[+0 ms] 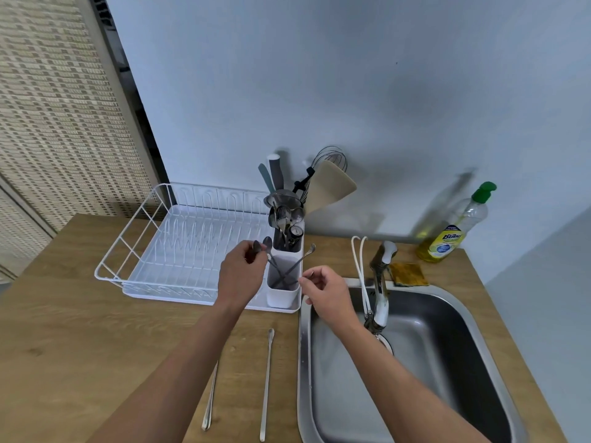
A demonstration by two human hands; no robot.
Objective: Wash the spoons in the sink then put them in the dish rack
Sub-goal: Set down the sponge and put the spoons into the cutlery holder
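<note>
My left hand [243, 273] pinches the top of a metal spoon [257, 247] whose handle reaches down into the white cutlery cup [283, 294] at the right end of the white dish rack [134, 247]. A second spoon [268, 243] stands beside it, and a third spoon [311, 250] leans out of the cup to the right. My right hand [324, 290] hovers just right of the cup, fingers loosely curled, with nothing seen in it. Two long-handled spoons [267, 385] [210, 401] lie on the wooden counter, left of the steel sink [454, 318].
The faucet [382, 282] stands at the sink's back rim, with a yellow sponge [407, 274] and a green-capped soap bottle [454, 231] behind it. The rack's rear cutlery compartment [287, 241] holds several utensils. A whisk and spatula [329, 183] lean on the wall.
</note>
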